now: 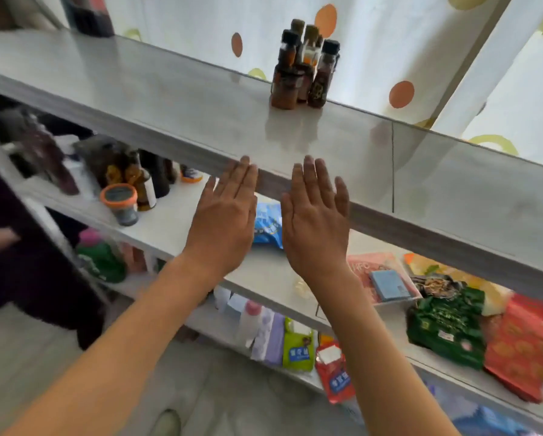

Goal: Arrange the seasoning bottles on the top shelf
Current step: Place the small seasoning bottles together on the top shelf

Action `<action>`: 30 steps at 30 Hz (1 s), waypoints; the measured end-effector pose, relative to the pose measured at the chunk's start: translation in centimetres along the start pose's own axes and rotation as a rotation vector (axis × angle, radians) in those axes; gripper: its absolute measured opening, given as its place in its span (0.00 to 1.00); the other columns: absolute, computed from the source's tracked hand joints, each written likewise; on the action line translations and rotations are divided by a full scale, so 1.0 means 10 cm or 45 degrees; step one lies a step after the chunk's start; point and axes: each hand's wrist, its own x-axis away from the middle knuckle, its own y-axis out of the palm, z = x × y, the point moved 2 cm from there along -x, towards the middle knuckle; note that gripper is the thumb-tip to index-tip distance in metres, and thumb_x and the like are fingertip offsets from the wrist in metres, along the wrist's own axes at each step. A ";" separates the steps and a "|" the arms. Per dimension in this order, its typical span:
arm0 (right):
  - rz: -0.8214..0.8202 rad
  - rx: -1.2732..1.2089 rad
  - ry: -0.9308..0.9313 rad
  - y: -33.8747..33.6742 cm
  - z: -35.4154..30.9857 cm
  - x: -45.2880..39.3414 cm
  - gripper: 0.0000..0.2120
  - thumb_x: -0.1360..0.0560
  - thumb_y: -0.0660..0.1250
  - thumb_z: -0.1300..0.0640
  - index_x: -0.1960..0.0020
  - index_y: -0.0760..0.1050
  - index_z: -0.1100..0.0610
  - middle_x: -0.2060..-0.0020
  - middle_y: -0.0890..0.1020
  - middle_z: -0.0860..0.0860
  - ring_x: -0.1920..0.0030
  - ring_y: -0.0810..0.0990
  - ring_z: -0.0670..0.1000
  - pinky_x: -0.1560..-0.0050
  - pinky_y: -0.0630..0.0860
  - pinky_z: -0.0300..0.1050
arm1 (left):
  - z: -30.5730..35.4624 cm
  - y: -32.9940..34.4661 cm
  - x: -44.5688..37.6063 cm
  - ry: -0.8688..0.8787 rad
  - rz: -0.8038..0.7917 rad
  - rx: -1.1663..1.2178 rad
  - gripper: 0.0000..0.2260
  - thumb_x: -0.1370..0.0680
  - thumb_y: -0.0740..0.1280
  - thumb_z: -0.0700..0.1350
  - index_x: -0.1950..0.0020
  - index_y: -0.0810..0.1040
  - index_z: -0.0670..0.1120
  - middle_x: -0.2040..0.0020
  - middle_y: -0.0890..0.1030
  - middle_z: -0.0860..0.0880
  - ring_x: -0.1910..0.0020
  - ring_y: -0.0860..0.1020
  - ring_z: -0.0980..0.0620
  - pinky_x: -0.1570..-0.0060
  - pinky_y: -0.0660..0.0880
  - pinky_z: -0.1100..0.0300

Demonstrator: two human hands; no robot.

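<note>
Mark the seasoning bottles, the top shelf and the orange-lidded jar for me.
seasoning bottles (301, 77): head view, on the body of the middle bottle in the cluster.
top shelf (157, 99): head view, on a bare part of its surface.
orange-lidded jar (120, 202): head view, on its lid and upper side.

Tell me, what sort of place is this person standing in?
Probably a home pantry or kitchen storage corner. An open shelf unit holds seasoning bottles on top and snack packets lower down, with a dotted curtain behind. Both hands hold nothing.
</note>
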 end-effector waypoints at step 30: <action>-1.242 -0.801 -1.604 -0.79 -3.98 5.26 0.26 0.14 0.44 0.48 0.19 0.50 0.58 0.19 0.51 0.53 0.22 0.40 0.45 0.21 0.37 0.47 | 0.12 -1.92 7.15 -1.872 0.197 -0.303 0.24 0.16 0.48 0.46 0.21 0.47 0.43 0.20 0.49 0.45 0.22 0.43 0.50 0.23 0.47 0.49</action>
